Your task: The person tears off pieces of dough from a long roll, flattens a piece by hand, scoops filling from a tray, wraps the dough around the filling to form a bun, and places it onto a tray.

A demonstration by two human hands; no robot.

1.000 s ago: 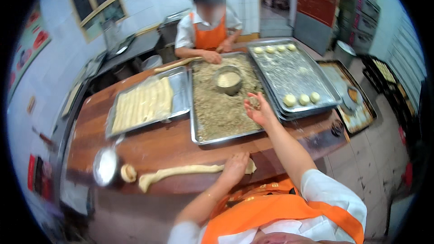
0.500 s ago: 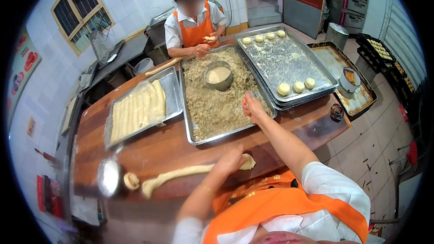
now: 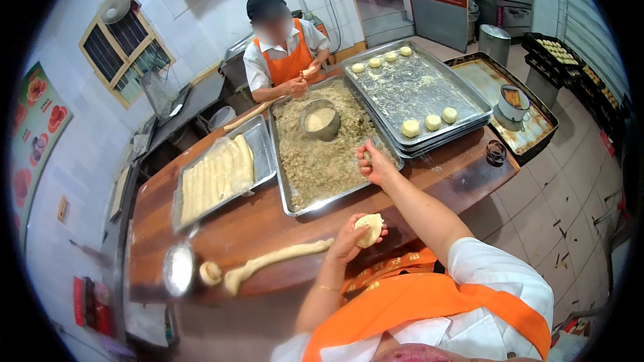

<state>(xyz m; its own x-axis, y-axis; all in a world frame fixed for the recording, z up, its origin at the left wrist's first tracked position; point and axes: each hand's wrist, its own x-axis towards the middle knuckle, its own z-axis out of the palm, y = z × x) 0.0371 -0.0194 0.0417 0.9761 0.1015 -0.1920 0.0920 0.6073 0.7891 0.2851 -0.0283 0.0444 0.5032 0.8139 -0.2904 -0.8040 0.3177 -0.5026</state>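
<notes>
Dough disc, lower centre, sat grasped in the left hand's fingers; the right hand's curled near the mix, contents unclear. Seven shaped balls filled part of the upper-right tray; a rope and strips, left, apparently awaited shaping.

Bakery kitchen, dough rope, stacked trays

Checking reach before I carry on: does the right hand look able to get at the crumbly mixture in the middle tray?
Likely yes: the right hand is over the near right part of the crumbly mixture, with nothing visible blocking it. The metal bowl sits farther back, to the left.
</notes>
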